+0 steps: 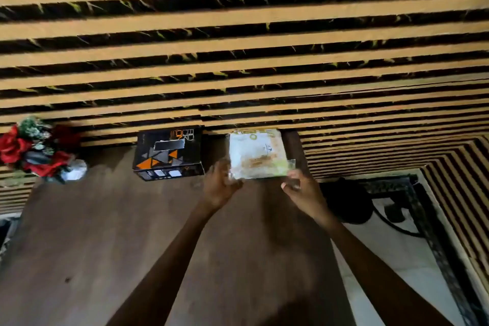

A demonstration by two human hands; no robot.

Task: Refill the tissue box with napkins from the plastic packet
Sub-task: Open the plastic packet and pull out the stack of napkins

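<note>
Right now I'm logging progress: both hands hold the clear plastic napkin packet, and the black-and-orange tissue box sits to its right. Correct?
Not quite. The head view shows the black-and-orange tissue box to the left of the clear plastic napkin packet. Left hand and right hand do hold the packet.

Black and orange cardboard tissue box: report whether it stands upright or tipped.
Upright: the black and orange cardboard tissue box sits flat on the brown wooden table, slot facing up.

Both arms outstretched, left grip (pixel 221 185) and right grip (pixel 301 188) pinching (fingers curled).
</note>
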